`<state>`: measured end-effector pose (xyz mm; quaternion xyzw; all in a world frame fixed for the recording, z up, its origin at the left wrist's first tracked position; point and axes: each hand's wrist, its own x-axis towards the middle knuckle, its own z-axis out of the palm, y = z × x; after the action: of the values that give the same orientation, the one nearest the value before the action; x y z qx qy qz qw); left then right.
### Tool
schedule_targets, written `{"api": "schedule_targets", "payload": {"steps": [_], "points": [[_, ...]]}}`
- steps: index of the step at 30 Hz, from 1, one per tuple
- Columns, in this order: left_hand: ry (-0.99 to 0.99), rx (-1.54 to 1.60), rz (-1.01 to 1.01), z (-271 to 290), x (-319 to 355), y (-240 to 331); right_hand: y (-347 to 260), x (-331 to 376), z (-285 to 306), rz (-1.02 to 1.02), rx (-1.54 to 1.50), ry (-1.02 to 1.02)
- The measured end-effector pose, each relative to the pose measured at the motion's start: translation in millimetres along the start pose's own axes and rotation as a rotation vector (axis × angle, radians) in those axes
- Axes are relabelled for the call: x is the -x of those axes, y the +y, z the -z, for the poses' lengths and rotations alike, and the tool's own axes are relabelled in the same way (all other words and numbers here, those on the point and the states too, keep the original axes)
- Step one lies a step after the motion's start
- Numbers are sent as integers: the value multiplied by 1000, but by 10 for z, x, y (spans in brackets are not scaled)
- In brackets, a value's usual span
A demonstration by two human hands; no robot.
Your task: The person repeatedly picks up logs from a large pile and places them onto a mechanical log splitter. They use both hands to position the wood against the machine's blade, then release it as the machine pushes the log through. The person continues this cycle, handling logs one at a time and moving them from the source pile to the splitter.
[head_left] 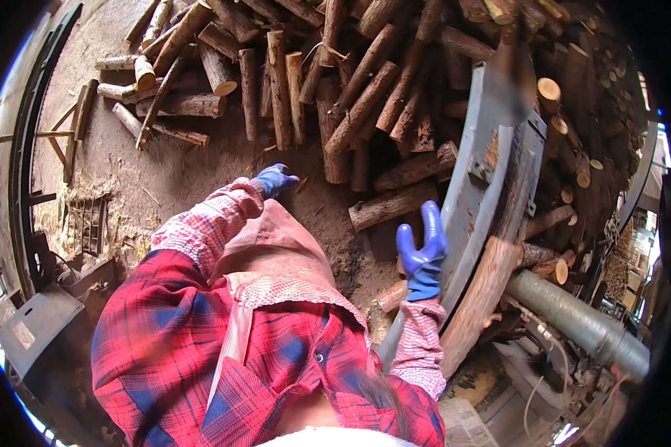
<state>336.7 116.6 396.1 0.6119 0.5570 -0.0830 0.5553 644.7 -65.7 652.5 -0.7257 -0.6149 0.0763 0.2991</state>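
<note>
My right hand, in a blue rubber glove, is held up beside the grey metal trough. Its thumb and fingers are spread, with nothing between them. A thick log with pale, reddish bark lies along the trough, just right of that forearm. My left hand, also gloved in blue, hangs over the dirt floor in front of my pink apron. Its fingers point right and look loosely stretched, holding nothing I can see. The nearest log to both hands lies on the ground between them and the trough.
A large heap of cut logs fills the far side and continues right of the trough. More logs lie far left. A metal cylinder with hoses sits at lower right. A grey metal box stands at left.
</note>
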Motion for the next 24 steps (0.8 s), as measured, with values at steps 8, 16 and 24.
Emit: {"api": "schedule_targets", "payload": {"steps": [8,16,24], "points": [[-63,259,121,-232,-921,-551,680,-183,-2582,-1060,-673,-802],[55,758,568,175,-1290,-1765,2788,-815,-5517,-1476,-1107,130],[38,847,582,97,-1537,-2019,2642,-945,-5515,-1208,-919,119]]}}
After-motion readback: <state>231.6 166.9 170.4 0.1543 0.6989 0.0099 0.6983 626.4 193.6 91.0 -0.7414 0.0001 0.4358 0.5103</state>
